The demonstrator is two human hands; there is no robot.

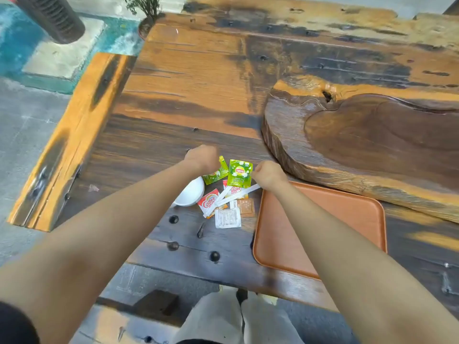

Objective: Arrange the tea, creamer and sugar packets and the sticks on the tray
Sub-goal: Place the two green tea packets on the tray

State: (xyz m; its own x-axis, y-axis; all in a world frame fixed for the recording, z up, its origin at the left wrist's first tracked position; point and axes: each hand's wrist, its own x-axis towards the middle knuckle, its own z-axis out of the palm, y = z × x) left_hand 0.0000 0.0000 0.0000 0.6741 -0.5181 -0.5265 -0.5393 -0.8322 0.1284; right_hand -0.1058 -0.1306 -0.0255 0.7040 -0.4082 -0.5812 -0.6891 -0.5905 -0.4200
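On the dark wooden table lies a small pile of packets, left of the orange tray (347, 207), which holds nothing. My right hand (269, 175) is closed on the right edge of a green tea packet (239, 173), which stands tilted above the pile. My left hand (202, 157) is curled against a second green tea packet (216, 174), apparently gripping it. Below them lie two Coffee mate creamer packets (208, 201) (233, 189), paper-wrapped white sticks (231, 196), a white sugar packet (227, 218) and a brown one (246, 207).
A white bowl (190, 193) sits just left of the pile, partly under my left forearm. A thick carved wooden slab (372, 145) rises behind the tray. The near table edge (223, 276) is close to my knees. A potted plant (146, 23) stands at the far corner.
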